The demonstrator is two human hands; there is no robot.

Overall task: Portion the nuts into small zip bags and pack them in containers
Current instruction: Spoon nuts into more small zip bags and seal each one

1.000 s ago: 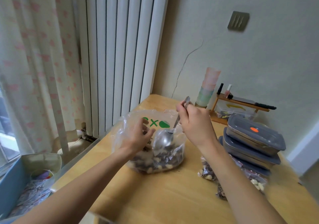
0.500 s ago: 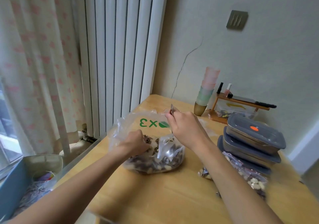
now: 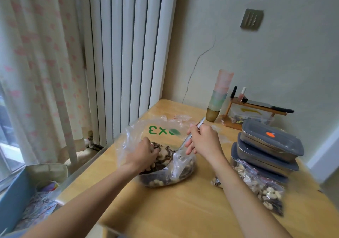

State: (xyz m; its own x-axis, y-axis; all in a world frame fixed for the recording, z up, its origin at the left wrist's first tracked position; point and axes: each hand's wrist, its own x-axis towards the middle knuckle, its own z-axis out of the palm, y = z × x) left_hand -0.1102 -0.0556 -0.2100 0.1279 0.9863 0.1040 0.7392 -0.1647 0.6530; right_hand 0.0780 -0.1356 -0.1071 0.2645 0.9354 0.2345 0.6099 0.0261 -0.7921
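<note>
Right grip point(image 3: 203, 142) pinches my spoon point(image 3: 190, 136) mid-handle; left grip point(image 3: 145, 153) curls inside the big nut bag point(image 3: 161, 155) on the surface point(image 3: 183, 210), what it holds unclear. I judge the film limp and slippery; hold its rim.

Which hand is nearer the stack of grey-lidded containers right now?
Right. The right hand, holding the spoon over the big nut bag, sits just left of the containers; the left hand is farther left, inside the bag.
</note>
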